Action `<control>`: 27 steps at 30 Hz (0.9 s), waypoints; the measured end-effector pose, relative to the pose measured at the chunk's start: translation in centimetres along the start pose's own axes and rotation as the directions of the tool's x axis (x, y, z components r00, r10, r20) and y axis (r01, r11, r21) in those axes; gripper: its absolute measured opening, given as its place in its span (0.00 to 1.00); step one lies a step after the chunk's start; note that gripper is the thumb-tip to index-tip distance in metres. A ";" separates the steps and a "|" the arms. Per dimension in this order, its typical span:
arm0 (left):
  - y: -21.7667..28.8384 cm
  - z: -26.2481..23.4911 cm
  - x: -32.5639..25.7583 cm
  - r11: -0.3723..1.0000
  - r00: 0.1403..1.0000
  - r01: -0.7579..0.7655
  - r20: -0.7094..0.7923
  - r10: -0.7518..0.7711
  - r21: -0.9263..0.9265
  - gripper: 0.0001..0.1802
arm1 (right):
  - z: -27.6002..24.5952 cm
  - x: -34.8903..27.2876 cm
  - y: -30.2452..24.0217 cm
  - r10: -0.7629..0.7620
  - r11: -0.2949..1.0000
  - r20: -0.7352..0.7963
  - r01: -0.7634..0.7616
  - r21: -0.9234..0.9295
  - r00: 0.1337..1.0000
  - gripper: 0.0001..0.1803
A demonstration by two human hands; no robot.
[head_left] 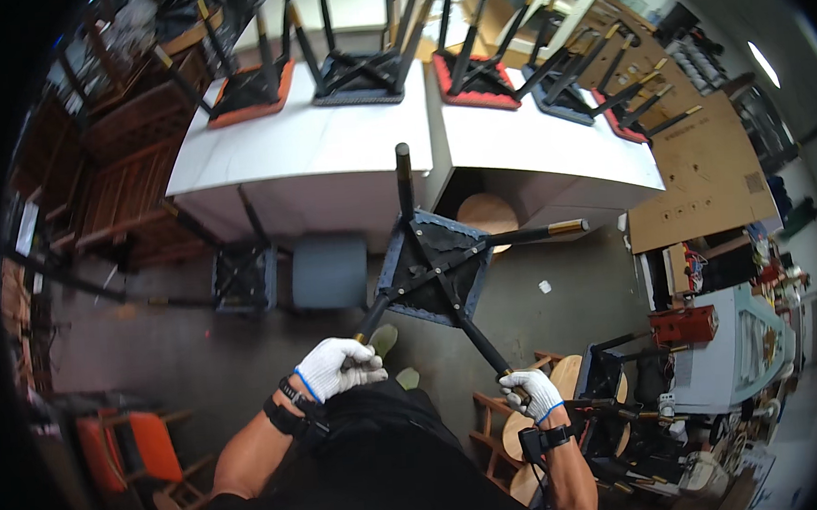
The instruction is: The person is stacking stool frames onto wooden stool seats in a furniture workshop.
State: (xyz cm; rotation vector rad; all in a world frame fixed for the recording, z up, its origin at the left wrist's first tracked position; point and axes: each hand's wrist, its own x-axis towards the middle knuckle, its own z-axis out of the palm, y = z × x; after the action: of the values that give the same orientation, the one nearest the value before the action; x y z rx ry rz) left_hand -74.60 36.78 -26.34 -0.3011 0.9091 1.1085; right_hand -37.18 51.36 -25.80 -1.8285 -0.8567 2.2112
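Observation:
A stool (438, 267) with a blue-grey padded seat hangs in front of me, its underside turned toward me. Crossed black bars run over that underside, and black legs with brass-coloured tips spread outward. My left hand (339, 366), in a white knit glove, is closed around the end of the near left leg. Around the tip of the near right leg, my gloved right hand (533, 394) is wrapped as well. The two far legs point away, toward the white counters. Which side of the seat bears the cushion is hidden from me.
White-topped counters (345, 133) stand ahead, carrying several upturned stools, among them a red one (477, 81). A grey seat (330, 273) and another stool (244, 276) are at left. Orange chairs (154, 445) stand lower left; a large cardboard sheet (703, 176) leans at right.

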 end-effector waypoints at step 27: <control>12.0 -27.0 3.4 0.875 0.973 -0.156 -0.223 0.057 -0.459 0.06 | 25.9 25.3 -2.2 0.447 0.885 0.183 -0.402 -0.236 0.876 0.07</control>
State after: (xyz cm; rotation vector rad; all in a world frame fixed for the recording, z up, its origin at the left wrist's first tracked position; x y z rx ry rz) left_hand -97.37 27.53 -43.02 -0.7899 0.8288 1.4203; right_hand -68.29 56.15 -43.78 -2.0364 -0.7850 2.7481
